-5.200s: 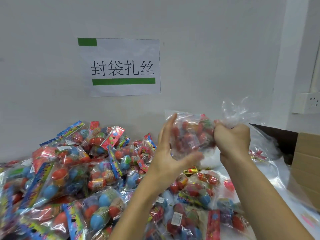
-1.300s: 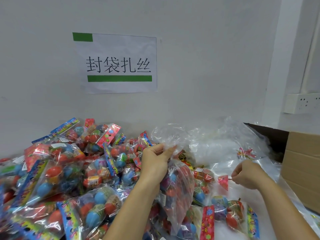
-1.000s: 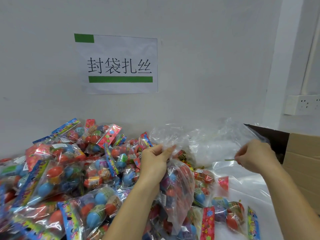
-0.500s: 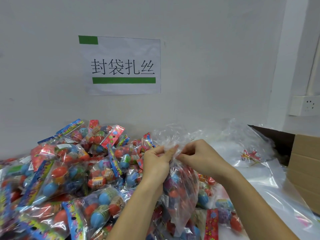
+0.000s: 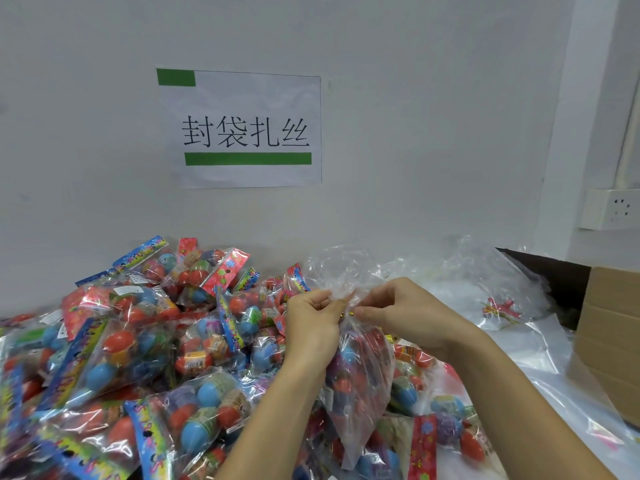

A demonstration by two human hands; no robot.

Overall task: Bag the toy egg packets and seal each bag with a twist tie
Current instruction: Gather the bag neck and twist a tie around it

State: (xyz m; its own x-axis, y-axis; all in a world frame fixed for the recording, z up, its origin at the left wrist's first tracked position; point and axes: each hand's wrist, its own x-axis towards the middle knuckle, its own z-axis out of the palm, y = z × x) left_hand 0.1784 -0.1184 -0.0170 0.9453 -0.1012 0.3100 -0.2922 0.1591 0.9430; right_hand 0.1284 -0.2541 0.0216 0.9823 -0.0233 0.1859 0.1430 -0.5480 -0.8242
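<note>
A clear plastic bag (image 5: 360, 386) holding toy egg packets hangs in front of me above the heap. My left hand (image 5: 311, 323) grips its gathered neck, with the loose bag top (image 5: 332, 275) puffing up above the fingers. My right hand (image 5: 405, 313) pinches a thin twist tie (image 5: 349, 312) right against that neck; only a short yellowish bit of the tie shows between the two hands. A big pile of toy egg packets (image 5: 121, 358) with red and blue eggs fills the left and the foreground.
Empty clear bags (image 5: 485, 278) lie heaped at the back right, with a small bundle of twist ties (image 5: 500, 308) on them. A cardboard box (image 5: 609, 341) stands at the right edge. A paper sign (image 5: 242, 129) hangs on the white wall, and a socket (image 5: 613, 207) is farther right.
My right hand picked a twist tie from the right side and brought it left to the bag neck. My left hand kept holding the gathered neck.
</note>
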